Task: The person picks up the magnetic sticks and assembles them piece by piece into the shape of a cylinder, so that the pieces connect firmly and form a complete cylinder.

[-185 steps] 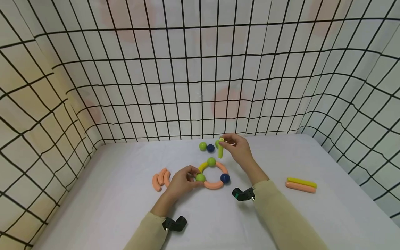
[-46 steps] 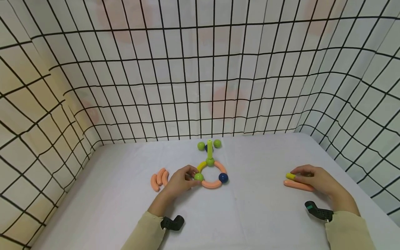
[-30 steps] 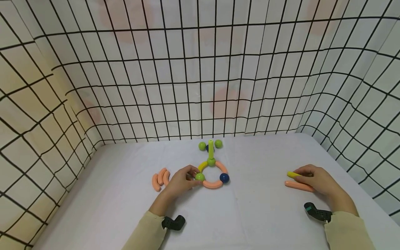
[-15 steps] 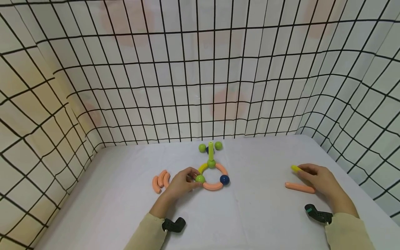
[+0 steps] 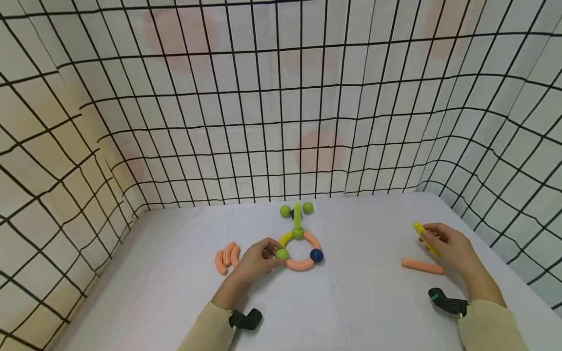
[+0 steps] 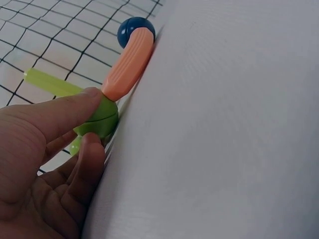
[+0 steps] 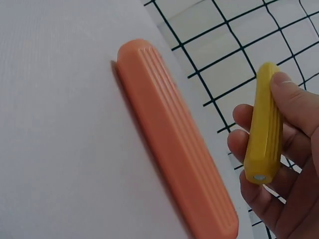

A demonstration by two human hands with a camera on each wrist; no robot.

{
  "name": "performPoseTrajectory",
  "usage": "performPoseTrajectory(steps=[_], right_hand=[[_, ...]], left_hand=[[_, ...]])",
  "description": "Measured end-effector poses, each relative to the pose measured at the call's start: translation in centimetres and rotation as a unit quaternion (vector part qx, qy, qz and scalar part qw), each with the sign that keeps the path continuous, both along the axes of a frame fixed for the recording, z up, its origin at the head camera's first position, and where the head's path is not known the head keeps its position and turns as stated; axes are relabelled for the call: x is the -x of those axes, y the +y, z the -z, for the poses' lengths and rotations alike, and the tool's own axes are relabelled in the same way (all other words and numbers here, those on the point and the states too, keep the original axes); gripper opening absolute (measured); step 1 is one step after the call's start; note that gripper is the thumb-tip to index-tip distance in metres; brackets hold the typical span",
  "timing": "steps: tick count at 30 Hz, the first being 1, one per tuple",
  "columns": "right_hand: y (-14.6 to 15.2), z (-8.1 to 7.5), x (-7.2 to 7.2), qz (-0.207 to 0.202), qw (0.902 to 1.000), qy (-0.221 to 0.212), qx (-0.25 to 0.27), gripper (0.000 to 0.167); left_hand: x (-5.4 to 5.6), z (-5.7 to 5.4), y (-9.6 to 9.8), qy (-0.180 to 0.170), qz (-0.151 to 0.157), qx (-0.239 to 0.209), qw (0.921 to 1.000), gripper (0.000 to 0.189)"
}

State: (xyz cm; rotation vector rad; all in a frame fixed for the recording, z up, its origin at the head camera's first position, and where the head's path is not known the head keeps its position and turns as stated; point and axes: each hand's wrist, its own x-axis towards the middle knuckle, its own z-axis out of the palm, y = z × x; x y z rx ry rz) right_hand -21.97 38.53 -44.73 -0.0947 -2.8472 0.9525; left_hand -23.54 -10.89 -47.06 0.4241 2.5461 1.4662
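On the white table lies a ring of magnetic toy pieces: curved orange sticks (image 5: pixel 300 264), a curved yellow stick (image 5: pixel 286 239), green balls and a dark blue ball (image 5: pixel 316 255). My left hand (image 5: pixel 254 261) pinches the ring's left green ball (image 6: pixel 103 119) between thumb and fingers. A straight light green stick (image 5: pixel 297 217) stands upright on the far green ball (image 5: pixel 298 233). At the right, my right hand (image 5: pixel 452 246) holds a straight yellow stick (image 7: pixel 264 124), tilted and raised off the table; a metal dot shows in its near end. Below it lies a straight orange stick (image 7: pixel 174 144).
Several curved orange sticks (image 5: pixel 220 262) lie left of my left hand. Behind the ring sit two loose green balls (image 5: pixel 308 207) and a blue ball (image 5: pixel 293 213), partly covered by the upright stick. Black-gridded white walls enclose the table's back and sides.
The light green stick, earlier in my right hand, now stands on the ring's far ball. My right hand went right, took the yellow stick from beside the orange one and lifted it. My left stayed.
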Motion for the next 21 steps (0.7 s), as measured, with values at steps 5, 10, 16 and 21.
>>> performPoseTrajectory(steps=[5, 10, 16, 21], right_hand=[[-0.3, -0.4, 0.3, -0.013, 0.9996, -0.009, 0.026, 0.061], [-1.0, -0.9, 0.5, -0.029, 0.9989, -0.03, 0.022, 0.064], [-2.1, -1.4, 0.5, -0.063, 0.9948, -0.054, 0.059, 0.064], [-3.3, -1.7, 0.5, -0.09, 0.9913, -0.061, 0.074, 0.063]], left_hand=[[0.0, 0.1, 0.1, 0.003, -0.001, -0.001, 1.0, 0.036], [-0.1, 0.1, 0.0, 0.007, -0.001, -0.001, 1.0, 0.036], [-0.2, -0.1, 0.1, 0.004, -0.001, -0.002, 1.0, 0.036], [-0.3, 0.0, 0.2, 0.007, -0.002, -0.004, 1.0, 0.036]])
